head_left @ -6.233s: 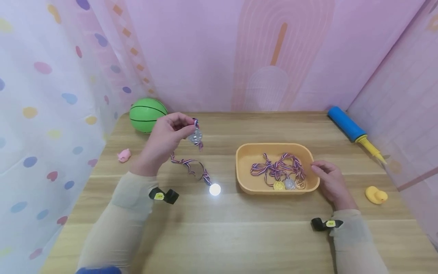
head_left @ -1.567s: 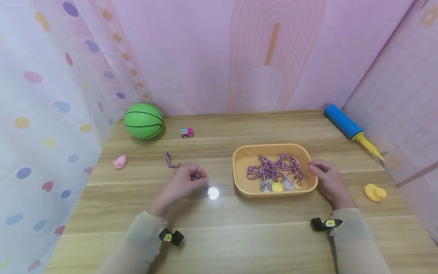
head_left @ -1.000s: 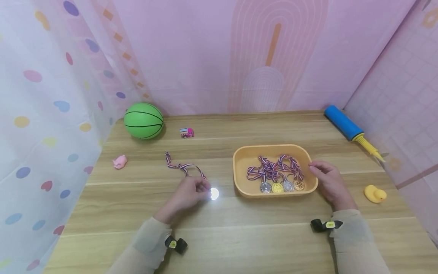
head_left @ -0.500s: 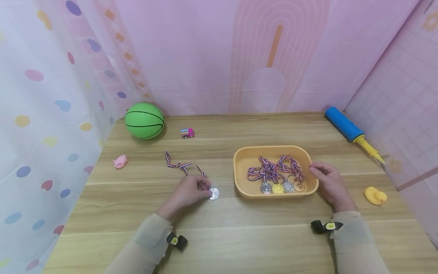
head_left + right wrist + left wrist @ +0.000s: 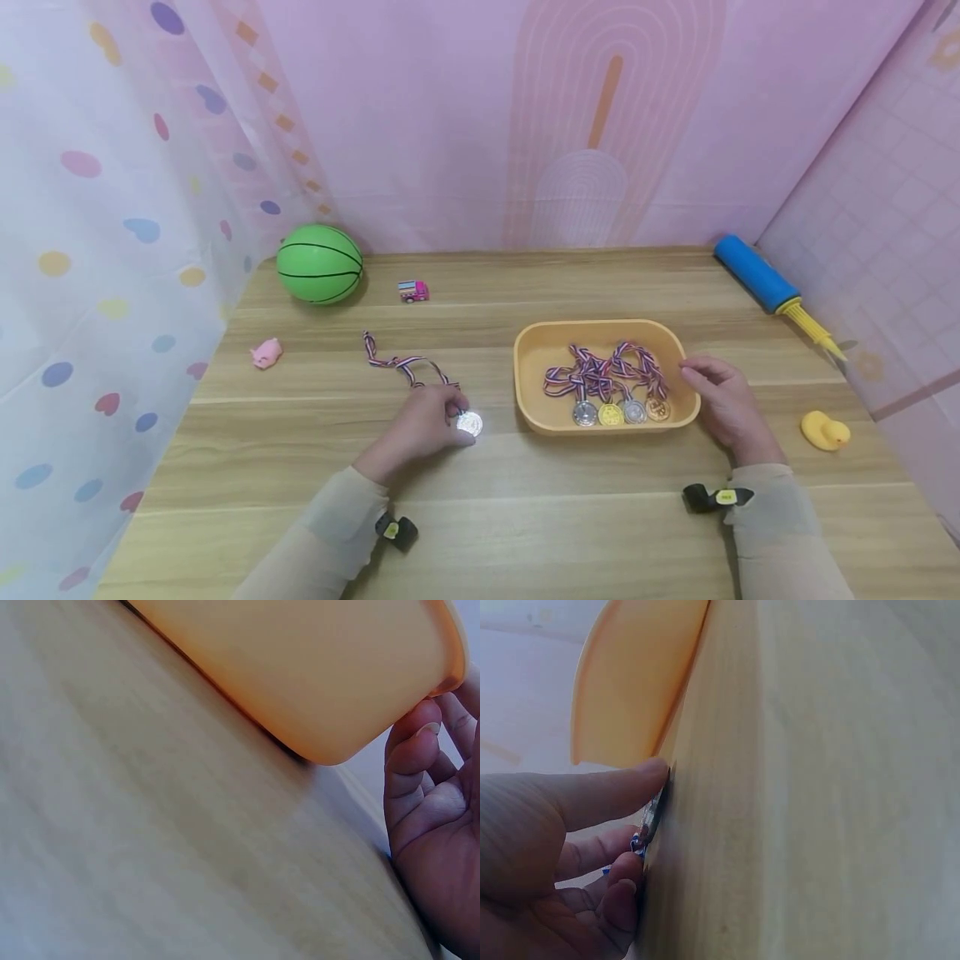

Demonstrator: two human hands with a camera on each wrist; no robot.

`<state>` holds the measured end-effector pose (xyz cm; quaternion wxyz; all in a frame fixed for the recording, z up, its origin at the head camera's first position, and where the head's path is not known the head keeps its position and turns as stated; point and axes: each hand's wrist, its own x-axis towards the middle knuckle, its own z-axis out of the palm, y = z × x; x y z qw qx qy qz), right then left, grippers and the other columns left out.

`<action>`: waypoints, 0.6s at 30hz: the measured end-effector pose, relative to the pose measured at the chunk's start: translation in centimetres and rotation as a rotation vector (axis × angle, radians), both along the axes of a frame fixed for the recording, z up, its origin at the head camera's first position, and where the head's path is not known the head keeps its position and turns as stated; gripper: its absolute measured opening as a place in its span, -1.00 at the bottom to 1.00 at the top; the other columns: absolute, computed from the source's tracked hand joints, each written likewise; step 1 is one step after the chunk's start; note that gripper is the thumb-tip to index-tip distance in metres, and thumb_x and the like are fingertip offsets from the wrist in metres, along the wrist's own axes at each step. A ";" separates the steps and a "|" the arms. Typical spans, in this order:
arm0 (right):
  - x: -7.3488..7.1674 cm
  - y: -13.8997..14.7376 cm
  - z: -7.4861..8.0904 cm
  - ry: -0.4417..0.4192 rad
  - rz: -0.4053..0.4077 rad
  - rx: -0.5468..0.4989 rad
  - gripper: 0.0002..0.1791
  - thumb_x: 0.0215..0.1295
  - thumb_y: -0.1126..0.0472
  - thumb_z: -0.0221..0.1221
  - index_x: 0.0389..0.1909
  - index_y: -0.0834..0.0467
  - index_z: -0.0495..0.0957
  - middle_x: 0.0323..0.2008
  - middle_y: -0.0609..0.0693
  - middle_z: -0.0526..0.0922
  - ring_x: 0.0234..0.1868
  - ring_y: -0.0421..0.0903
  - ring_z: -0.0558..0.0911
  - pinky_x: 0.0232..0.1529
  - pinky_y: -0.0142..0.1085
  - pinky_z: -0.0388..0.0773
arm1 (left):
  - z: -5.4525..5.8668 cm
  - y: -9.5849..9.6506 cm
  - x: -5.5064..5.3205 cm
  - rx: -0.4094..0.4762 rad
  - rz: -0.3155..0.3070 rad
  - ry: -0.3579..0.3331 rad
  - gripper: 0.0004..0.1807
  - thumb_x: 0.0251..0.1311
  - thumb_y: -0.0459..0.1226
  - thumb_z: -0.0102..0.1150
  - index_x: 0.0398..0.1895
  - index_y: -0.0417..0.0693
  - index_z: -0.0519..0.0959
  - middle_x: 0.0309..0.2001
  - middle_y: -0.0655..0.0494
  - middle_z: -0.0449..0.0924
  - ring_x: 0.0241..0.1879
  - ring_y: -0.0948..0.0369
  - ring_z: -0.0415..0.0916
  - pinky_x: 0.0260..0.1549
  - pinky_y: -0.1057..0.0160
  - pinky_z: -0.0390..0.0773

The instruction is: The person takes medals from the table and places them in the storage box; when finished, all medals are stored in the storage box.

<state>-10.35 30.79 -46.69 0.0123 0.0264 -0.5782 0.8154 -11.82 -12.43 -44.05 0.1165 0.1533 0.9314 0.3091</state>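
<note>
A silver medal [image 5: 469, 424] lies on the wooden table, its striped ribbon [image 5: 408, 362] trailing away to the upper left. My left hand [image 5: 422, 423] pinches it, thumb at the near edge and fingers at the ribbon end. In the left wrist view the medal [image 5: 656, 810] is seen edge-on against the thumb. To the right stands a yellow-orange plastic basin [image 5: 531, 403] holding silver, gold and bronze medals with tangled ribbons [image 5: 600, 372]. My right hand [image 5: 731, 408] grips the basin's right rim; the right wrist view shows curled fingers [image 5: 414, 750] just under that rim.
A green ball [image 5: 320, 264] and a small pink toy truck [image 5: 413, 291] are at the back left. Nearer lies a pink pig toy [image 5: 266, 353]. At the right are a blue and yellow pump [image 5: 772, 287] and a yellow rubber duck [image 5: 825, 431]. Curtains hang behind the table.
A silver medal held up earlier by my left hand is now in the basin. My left hand has come down to the medal on the table. My right hand stays at the rim.
</note>
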 end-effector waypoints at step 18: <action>0.1 -0.2 0.2 0.002 -0.010 -0.015 -0.74 0.34 0.46 0.08 -0.26 0.11 0.70 -0.20 -0.12 0.65 -0.11 -0.21 0.55 -0.08 -0.44 0.53 | 0.6 0.3 0.2 -0.020 -0.030 -0.023 -0.63 -0.22 -0.35 0.51 -0.33 -0.04 0.51 -0.47 0.15 0.42 -0.45 0.20 0.34 -0.37 0.22 0.40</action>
